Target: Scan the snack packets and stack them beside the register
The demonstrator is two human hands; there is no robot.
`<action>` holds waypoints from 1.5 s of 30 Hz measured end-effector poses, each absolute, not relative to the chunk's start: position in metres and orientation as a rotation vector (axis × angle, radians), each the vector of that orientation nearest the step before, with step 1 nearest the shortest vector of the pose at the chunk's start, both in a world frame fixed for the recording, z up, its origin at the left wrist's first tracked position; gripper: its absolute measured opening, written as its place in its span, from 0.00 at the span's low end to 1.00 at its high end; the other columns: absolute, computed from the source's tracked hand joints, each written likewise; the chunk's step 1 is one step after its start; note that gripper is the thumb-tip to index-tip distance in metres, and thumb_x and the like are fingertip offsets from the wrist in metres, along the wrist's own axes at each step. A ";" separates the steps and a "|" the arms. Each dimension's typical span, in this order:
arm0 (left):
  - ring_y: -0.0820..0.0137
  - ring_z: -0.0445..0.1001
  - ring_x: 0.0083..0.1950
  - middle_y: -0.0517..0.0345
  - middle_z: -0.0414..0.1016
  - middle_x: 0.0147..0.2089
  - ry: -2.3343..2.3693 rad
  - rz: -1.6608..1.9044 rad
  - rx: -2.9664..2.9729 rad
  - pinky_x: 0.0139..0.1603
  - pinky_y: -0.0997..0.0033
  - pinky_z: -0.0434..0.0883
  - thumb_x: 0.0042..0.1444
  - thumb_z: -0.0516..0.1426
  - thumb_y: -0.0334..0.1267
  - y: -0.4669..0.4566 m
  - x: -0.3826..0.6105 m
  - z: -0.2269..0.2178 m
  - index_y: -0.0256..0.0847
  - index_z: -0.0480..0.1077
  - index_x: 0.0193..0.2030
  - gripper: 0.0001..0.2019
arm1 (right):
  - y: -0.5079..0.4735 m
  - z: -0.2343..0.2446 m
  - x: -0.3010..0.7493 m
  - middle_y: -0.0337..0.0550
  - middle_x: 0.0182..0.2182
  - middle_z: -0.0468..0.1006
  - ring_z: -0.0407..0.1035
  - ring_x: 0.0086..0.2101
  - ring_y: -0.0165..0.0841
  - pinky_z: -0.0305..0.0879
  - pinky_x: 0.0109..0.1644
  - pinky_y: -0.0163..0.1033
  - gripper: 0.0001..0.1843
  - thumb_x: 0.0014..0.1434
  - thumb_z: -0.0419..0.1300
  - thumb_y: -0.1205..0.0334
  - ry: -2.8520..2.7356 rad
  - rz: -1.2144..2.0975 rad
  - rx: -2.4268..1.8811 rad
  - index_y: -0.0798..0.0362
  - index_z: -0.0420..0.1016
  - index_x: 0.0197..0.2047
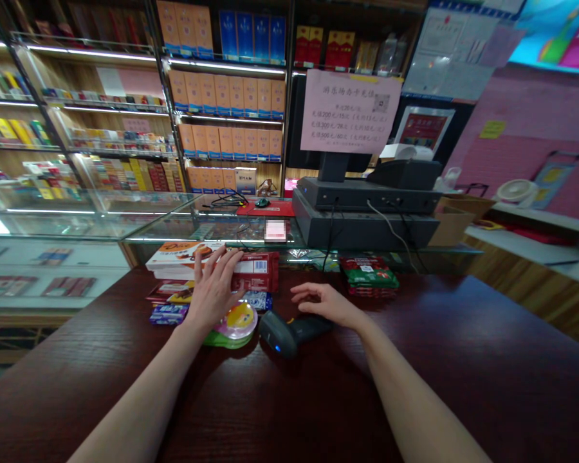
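Observation:
My left hand (216, 283) lies with fingers apart over a dark red packet (264, 271) that shows a white barcode label. Around it are a white and orange Dove box (171, 258), a brown and yellow packet (181, 292), purple packets (168, 314) and a small blue packet (259, 300). Below my left wrist sits a round clear-lidded package (241, 319) with green under it. Just above the handle of a black barcode scanner (280, 335) hovers my right hand (325, 302), fingers loosely bent and holding nothing. A blue light glows on the scanner.
A stack of green and red packets (369, 275) lies right on the dark wooden counter (280, 411). Behind it stand a glass display case (212, 231) and a cash register (367, 218) with a pink notice (350, 112). Shelves of boxes line the back.

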State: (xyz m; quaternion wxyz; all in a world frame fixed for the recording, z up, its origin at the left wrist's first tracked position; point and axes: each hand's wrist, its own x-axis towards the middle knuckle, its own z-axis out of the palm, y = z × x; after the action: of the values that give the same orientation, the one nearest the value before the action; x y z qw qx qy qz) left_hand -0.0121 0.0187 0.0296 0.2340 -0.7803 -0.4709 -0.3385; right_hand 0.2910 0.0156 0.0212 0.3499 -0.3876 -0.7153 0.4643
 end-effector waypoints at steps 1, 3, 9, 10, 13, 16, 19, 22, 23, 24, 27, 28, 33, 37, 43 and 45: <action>0.50 0.56 0.74 0.46 0.66 0.69 -1.291 -0.928 -2.147 0.75 0.35 0.37 0.56 0.62 0.39 0.019 -0.012 0.030 0.44 0.53 0.72 0.39 | 0.015 0.023 0.295 0.48 0.44 0.85 0.79 0.43 0.40 0.73 0.53 0.49 0.25 0.49 0.71 0.58 -1.877 1.245 -1.009 0.53 0.80 0.52; 0.50 0.55 0.74 0.46 0.66 0.69 -1.291 -0.922 -2.151 0.75 0.35 0.37 0.55 0.63 0.39 0.019 -0.013 0.030 0.44 0.52 0.73 0.39 | 0.012 0.027 0.300 0.48 0.48 0.84 0.77 0.49 0.41 0.70 0.58 0.50 0.29 0.47 0.72 0.60 -1.929 1.318 -1.014 0.52 0.78 0.55; 0.51 0.56 0.73 0.47 0.65 0.70 -1.301 -0.918 -2.146 0.76 0.37 0.37 0.56 0.62 0.39 0.020 -0.013 0.027 0.44 0.53 0.72 0.39 | 0.004 0.035 0.300 0.44 0.48 0.83 0.77 0.49 0.41 0.70 0.56 0.46 0.38 0.41 0.75 0.63 -2.158 1.290 -1.042 0.47 0.77 0.59; 0.51 0.56 0.73 0.47 0.66 0.69 -1.301 -0.919 -2.145 0.76 0.37 0.37 0.56 0.62 0.39 0.020 -0.013 0.027 0.44 0.53 0.73 0.39 | 0.003 0.034 0.299 0.42 0.46 0.83 0.77 0.46 0.40 0.71 0.53 0.44 0.39 0.39 0.76 0.64 -2.209 1.221 -1.076 0.46 0.77 0.58; 0.51 0.57 0.73 0.46 0.66 0.69 -1.297 -0.918 -2.141 0.76 0.36 0.37 0.56 0.62 0.39 0.020 -0.013 0.029 0.43 0.53 0.72 0.39 | 0.002 0.031 0.294 0.40 0.42 0.82 0.76 0.40 0.38 0.71 0.46 0.40 0.42 0.37 0.76 0.63 -2.337 1.049 -1.174 0.45 0.77 0.59; 0.51 0.57 0.73 0.46 0.65 0.70 -1.315 -0.900 -2.128 0.76 0.38 0.37 0.56 0.62 0.39 0.018 -0.013 0.030 0.42 0.54 0.72 0.38 | 0.002 0.030 0.288 0.43 0.46 0.80 0.73 0.47 0.44 0.66 0.53 0.46 0.46 0.39 0.76 0.59 -2.512 0.897 -1.267 0.43 0.72 0.64; 0.51 0.57 0.73 0.46 0.65 0.70 -1.346 -0.883 -2.100 0.76 0.39 0.37 0.57 0.61 0.40 0.017 -0.013 0.031 0.41 0.55 0.72 0.36 | 0.002 0.030 0.283 0.45 0.52 0.78 0.69 0.54 0.50 0.55 0.63 0.56 0.48 0.42 0.74 0.55 -2.648 0.850 -1.313 0.42 0.67 0.67; 0.51 0.57 0.73 0.46 0.65 0.70 -1.369 -0.894 -2.060 0.76 0.39 0.37 0.58 0.61 0.40 0.017 -0.013 0.030 0.41 0.55 0.72 0.36 | 0.003 0.030 0.283 0.42 0.51 0.78 0.70 0.54 0.48 0.44 0.68 0.60 0.43 0.46 0.72 0.55 -2.632 0.918 -1.286 0.41 0.67 0.66; 0.51 0.57 0.73 0.46 0.65 0.70 -1.374 -0.902 -2.042 0.76 0.39 0.37 0.58 0.61 0.40 0.017 -0.014 0.030 0.41 0.54 0.72 0.37 | 0.003 0.030 0.283 0.41 0.50 0.79 0.71 0.53 0.46 0.42 0.69 0.60 0.41 0.47 0.71 0.55 -2.606 0.939 -1.272 0.41 0.68 0.64; 0.51 0.56 0.73 0.47 0.65 0.70 -1.381 -0.910 -2.024 0.76 0.39 0.36 0.57 0.61 0.40 0.018 -0.014 0.030 0.41 0.54 0.72 0.37 | 0.003 0.030 0.284 0.40 0.48 0.79 0.71 0.51 0.45 0.42 0.69 0.59 0.39 0.47 0.72 0.56 -2.572 0.959 -1.254 0.42 0.70 0.63; 0.51 0.56 0.73 0.47 0.64 0.70 -1.396 -0.930 -1.973 0.77 0.39 0.35 0.57 0.61 0.38 0.018 -0.014 0.029 0.42 0.53 0.73 0.37 | 0.003 0.034 0.287 0.40 0.44 0.79 0.73 0.45 0.40 0.58 0.61 0.50 0.37 0.44 0.73 0.59 -2.419 1.063 -1.194 0.47 0.72 0.59; 0.51 0.56 0.73 0.47 0.64 0.70 -1.398 -0.935 -1.963 0.77 0.39 0.35 0.57 0.61 0.38 0.018 -0.014 0.029 0.42 0.53 0.73 0.38 | 0.002 0.037 0.289 0.40 0.43 0.79 0.73 0.44 0.39 0.62 0.56 0.47 0.37 0.43 0.74 0.61 -2.351 1.109 -1.178 0.49 0.73 0.57; 0.50 0.56 0.73 0.46 0.65 0.70 -1.411 -0.921 -1.968 0.76 0.38 0.35 0.56 0.61 0.38 0.019 -0.013 0.028 0.42 0.53 0.73 0.39 | 0.000 0.051 0.296 0.41 0.43 0.80 0.73 0.45 0.39 0.64 0.51 0.42 0.33 0.42 0.75 0.64 -2.080 1.242 -1.078 0.51 0.72 0.53; 0.50 0.56 0.73 0.47 0.64 0.70 -1.408 -0.901 -1.977 0.76 0.38 0.34 0.56 0.61 0.37 0.019 -0.012 0.026 0.42 0.53 0.73 0.38 | 0.001 0.055 0.303 0.44 0.47 0.80 0.73 0.49 0.40 0.64 0.56 0.45 0.30 0.43 0.75 0.62 -2.014 1.250 -1.008 0.52 0.75 0.51; 0.51 0.56 0.73 0.48 0.64 0.70 -1.401 -0.899 -1.992 0.76 0.38 0.34 0.57 0.60 0.37 0.020 -0.013 0.024 0.42 0.53 0.73 0.37 | 0.003 0.053 0.310 0.43 0.47 0.81 0.73 0.51 0.42 0.63 0.60 0.48 0.31 0.45 0.76 0.61 -1.969 1.253 -0.996 0.51 0.76 0.53; 0.51 0.55 0.73 0.48 0.64 0.71 -1.406 -0.901 -2.002 0.76 0.38 0.34 0.57 0.60 0.37 0.020 -0.013 0.024 0.43 0.53 0.73 0.38 | 0.003 0.055 0.311 0.43 0.48 0.81 0.73 0.52 0.42 0.63 0.60 0.48 0.30 0.46 0.75 0.61 -1.952 1.259 -0.987 0.51 0.76 0.53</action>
State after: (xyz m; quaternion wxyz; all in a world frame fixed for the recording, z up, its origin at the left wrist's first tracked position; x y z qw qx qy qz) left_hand -0.0131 0.0199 0.0240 0.2641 -0.7408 -0.5200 -0.3333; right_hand 0.3107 0.0029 0.0546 0.3038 -0.3726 -0.7369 0.4752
